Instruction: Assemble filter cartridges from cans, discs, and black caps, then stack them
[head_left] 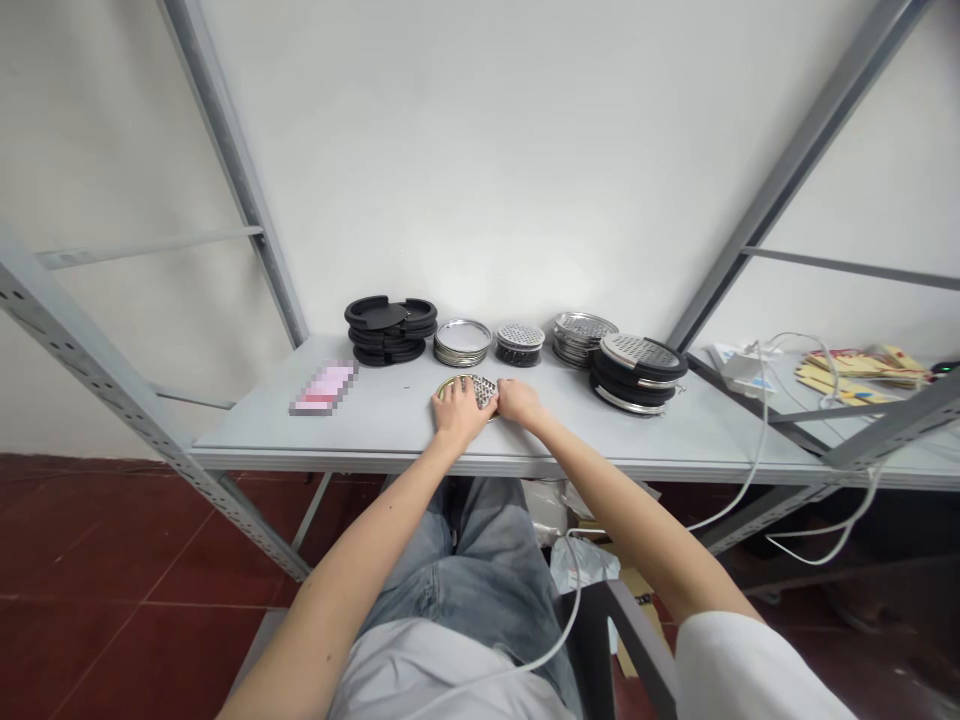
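Note:
A round metal grater disc (482,388) with raised teeth lies on the grey table near its front edge, a gold-toned rim showing at its left. My left hand (459,410) covers much of it, fingers bent over the top and pressing on it. At the right edge, my right hand (517,402) is closed with its fingertips pinched against the disc; its grip is partly hidden. Just behind stand a pile of perforated discs (520,338) and a stack of plain metal rings or lids (463,338).
Black ring-shaped holders (390,330) are stacked at back left, near a blurred pink item (325,388). To the right are more metal discs (583,330) and black-rimmed graters (639,375). Metal shelf posts (240,170) frame the table. A white cable (759,440) hangs at right.

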